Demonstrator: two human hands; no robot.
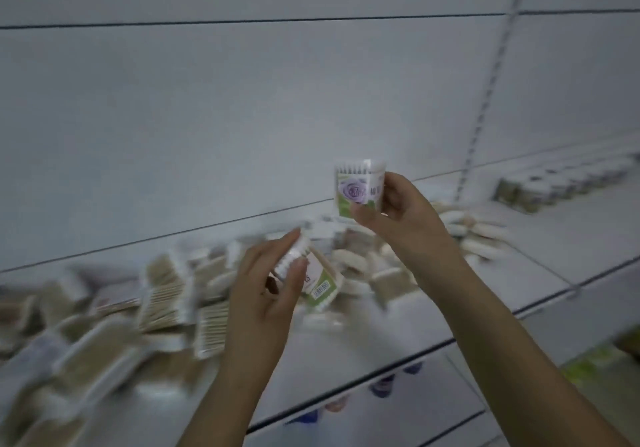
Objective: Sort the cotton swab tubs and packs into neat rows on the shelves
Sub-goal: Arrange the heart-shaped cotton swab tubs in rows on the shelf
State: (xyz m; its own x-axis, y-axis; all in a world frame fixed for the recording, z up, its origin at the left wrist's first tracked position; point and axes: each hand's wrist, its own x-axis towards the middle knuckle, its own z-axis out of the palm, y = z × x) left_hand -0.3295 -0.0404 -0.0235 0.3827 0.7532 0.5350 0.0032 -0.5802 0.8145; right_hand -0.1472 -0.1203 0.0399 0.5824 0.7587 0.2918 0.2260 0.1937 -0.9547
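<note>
My right hand (398, 211) holds a clear cotton swab tub (358, 187) upright above the shelf; its label shows a purple rose on green. My left hand (266, 284) grips a second tub (311, 273), tilted on its side, with a green label and a barcode. Below and behind both hands a loose heap of swab packs (166, 290) and tubs lies on the white shelf (381, 353). The picture is blurred by motion.
A neat row of tubs (554, 187) stands at the far right of the shelf. Pale oblong packs (474, 235) lie scattered between the heap and that row. A slotted upright (485, 100) runs up the back panel. Bottles (381, 387) show on a lower shelf.
</note>
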